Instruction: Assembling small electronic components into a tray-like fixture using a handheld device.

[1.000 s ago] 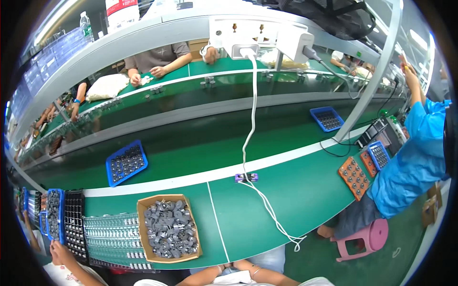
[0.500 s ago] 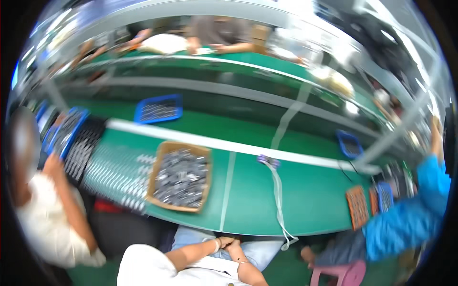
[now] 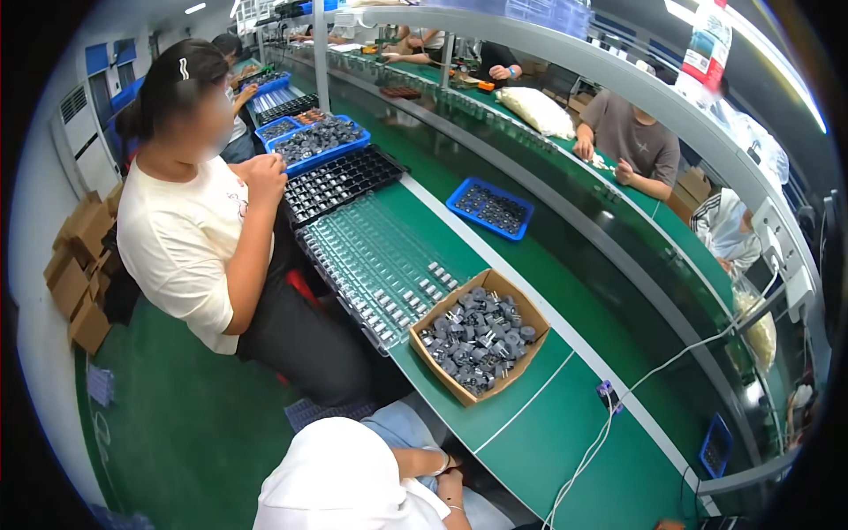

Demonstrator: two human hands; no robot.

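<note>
My left hand (image 3: pixel 452 462) and my right hand (image 3: pixel 450 483) rest close together in my lap, below the edge of the green workbench (image 3: pixel 521 433). Their fingers are mostly hidden in shadow, so I cannot make out whether they hold anything. In front of me on the bench is an open cardboard box (image 3: pixel 533 352) full of grey round plug-like parts (image 3: pixel 481 340) with metal pins. Left of it lies a clear plastic tray (image 3: pixel 367 243) with rows of small metallic parts in its near end.
A co-worker (image 3: pixel 181 238) in a cream shirt stands at left by a black tray (image 3: pixel 340 184) and a blue basket (image 3: pixel 322 141) of grey parts. Another blue basket (image 3: pixel 490 208) sits beyond the white strip. A white cable (image 3: pixel 587 459) crosses the bench at right. Another person (image 3: pixel 627 137) sits across.
My view has swung to the left, bringing the co-worker at left fully in; the blue-sleeved person at right has left the picture. My hands stay together in my lap.
</note>
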